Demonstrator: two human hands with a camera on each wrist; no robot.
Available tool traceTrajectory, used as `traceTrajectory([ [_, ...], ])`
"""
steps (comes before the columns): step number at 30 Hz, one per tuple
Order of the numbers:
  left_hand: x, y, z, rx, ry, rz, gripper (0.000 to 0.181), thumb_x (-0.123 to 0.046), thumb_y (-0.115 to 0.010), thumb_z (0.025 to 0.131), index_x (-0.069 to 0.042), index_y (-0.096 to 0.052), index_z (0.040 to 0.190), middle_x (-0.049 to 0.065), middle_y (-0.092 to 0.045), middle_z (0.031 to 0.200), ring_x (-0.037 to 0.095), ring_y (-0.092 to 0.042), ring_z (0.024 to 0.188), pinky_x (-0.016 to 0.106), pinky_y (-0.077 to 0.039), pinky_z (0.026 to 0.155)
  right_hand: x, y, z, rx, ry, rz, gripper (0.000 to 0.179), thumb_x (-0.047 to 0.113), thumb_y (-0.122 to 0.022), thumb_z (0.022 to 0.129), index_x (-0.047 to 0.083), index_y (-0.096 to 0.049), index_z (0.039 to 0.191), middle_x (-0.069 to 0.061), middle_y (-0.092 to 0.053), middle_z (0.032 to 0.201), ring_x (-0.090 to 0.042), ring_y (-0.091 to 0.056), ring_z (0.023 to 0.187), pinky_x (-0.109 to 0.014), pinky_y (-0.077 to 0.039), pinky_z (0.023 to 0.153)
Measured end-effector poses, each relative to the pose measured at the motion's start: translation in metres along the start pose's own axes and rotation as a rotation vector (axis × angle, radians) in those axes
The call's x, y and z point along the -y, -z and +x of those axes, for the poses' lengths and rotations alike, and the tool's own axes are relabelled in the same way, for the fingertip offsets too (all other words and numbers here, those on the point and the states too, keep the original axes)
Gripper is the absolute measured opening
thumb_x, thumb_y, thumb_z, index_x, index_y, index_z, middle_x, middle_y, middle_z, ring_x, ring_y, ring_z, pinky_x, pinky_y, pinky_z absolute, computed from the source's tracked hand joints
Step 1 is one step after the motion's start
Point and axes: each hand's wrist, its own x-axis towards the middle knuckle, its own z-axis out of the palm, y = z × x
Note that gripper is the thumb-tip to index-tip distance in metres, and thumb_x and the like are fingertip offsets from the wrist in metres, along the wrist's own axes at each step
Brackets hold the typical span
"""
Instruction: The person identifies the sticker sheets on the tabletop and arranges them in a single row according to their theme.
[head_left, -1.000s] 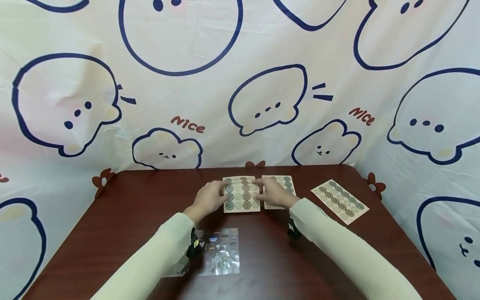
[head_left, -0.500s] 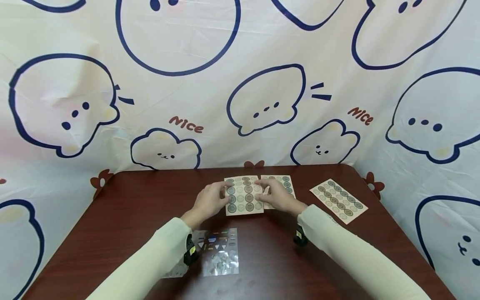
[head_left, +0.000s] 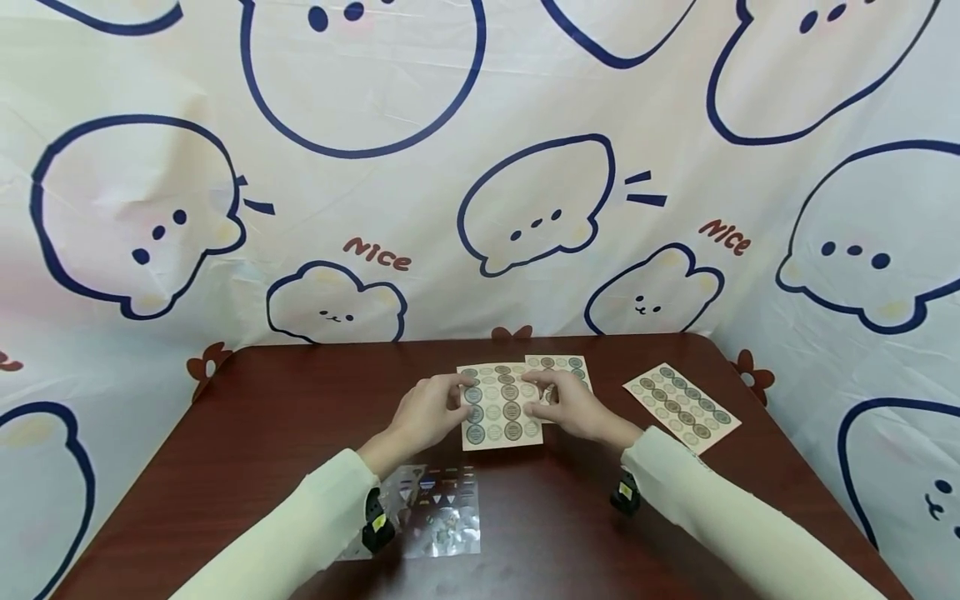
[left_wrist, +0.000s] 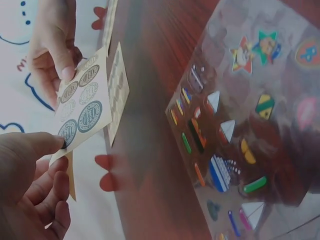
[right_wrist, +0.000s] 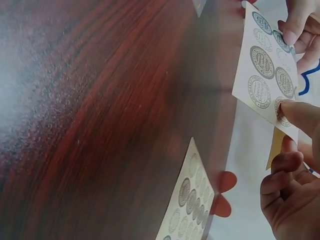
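A cream sheet of round stickers (head_left: pixel 492 417) is held up off the table, tilted, its rows of grey, brown and pale circles facing the person. My left hand (head_left: pixel 422 417) pinches its left edge between thumb and fingers. On the opposite edge my right hand (head_left: pixel 581 410) pinches it likewise; in the right wrist view that thumb lies over a printed circle on the sheet (right_wrist: pixel 260 65). Partly hidden behind my right hand, a second cream sticker sheet (head_left: pixel 558 362) lies on the table. Both hands' curled fingers are partly behind the held sheet.
To the right, a third cream sticker sheet (head_left: pixel 682 408) lies askew on the dark red-brown table (head_left: pixel 300 392). Nearer the person lies a clear plastic sticker sheet (head_left: pixel 453 521) with small colourful boats, partly under the left forearm. A patterned cloth (head_left: pixel 435 208) hangs behind the table.
Both hands have brought the pinched sticker sheet toward the person and slightly right. It now overlaps the second sheet more in the head view. The other sheets stay where they were.
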Motion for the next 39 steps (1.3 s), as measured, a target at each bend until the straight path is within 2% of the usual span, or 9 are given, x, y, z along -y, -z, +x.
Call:
traceTrajectory([
  [6,-0.002,-0.002,-0.008,-0.005,-0.025,-0.035,0.037,-0.016,-0.078,0.087,-0.014,-0.072,0.123,-0.010,-0.061,0.070,0.007,-0.052,0.060,0.025,-0.038,0.055,0.004,0.004,-0.009,0.001,0.018,0.001,0.048,0.014,-0.076,0.089,0.001,-0.063,0.134,-0.009,-0.061,0.101,-0.010,-0.049,0.067,-0.022,-0.045,0.062],
  [13,-0.004,-0.001,-0.018,-0.002,-0.040,-0.045,0.036,-0.017,-0.078,0.087,-0.014,-0.072,0.122,-0.011,-0.060,0.070,0.006,-0.049,0.059,0.024,-0.035,0.052,0.007,0.005,-0.022,0.002,0.066,0.023,0.046,0.013,-0.075,0.089,-0.001,-0.064,0.132,-0.008,-0.060,0.095,-0.006,-0.046,0.059,-0.022,-0.043,0.057],
  [21,-0.002,-0.006,-0.031,0.030,-0.070,-0.042,0.032,-0.017,-0.077,0.087,-0.014,-0.072,0.119,-0.012,-0.059,0.071,0.003,-0.051,0.060,0.023,-0.038,0.054,0.011,0.002,-0.037,0.037,0.046,0.024,0.045,0.013,-0.076,0.090,0.000,-0.065,0.130,-0.007,-0.059,0.095,-0.003,-0.046,0.058,-0.021,-0.043,0.054],
  [39,-0.007,-0.015,-0.040,0.054,-0.124,-0.071,0.033,-0.013,-0.078,0.085,-0.011,-0.072,0.117,-0.011,-0.059,0.071,0.001,-0.050,0.061,0.022,-0.039,0.057,0.003,0.000,-0.056,0.031,0.039,0.041,0.043,0.013,-0.077,0.088,0.000,-0.066,0.128,-0.005,-0.059,0.087,-0.002,-0.047,0.060,-0.020,-0.043,0.056],
])
